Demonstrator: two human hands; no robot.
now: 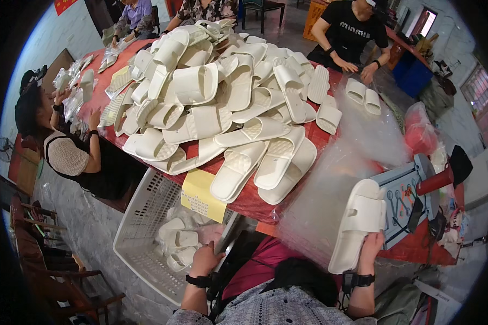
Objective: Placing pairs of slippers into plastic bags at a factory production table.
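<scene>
My right hand (370, 250) is closed on the edge of a white slipper (358, 222), held upright over the near right of the table. A second slipper shows partly behind it, so they look like a pair. My left hand (205, 260) holds nothing, its fingers apart, above the near side of a white plastic basket (138, 230). Inside the basket lie several slippers (185, 238), some in clear plastic. A large heap of white slippers (200, 122) covers the middle of the table. Beside my right hand lie clear plastic bags (314, 208), spread flat in a stack.
The table has a red cover (257, 203). A yellow sticker sheet (203, 196) hangs at its near edge. A grey-blue folding board (404, 206) stands at the right. Co-workers sit at the left (73, 157) and far right (352, 32); others are at the far side.
</scene>
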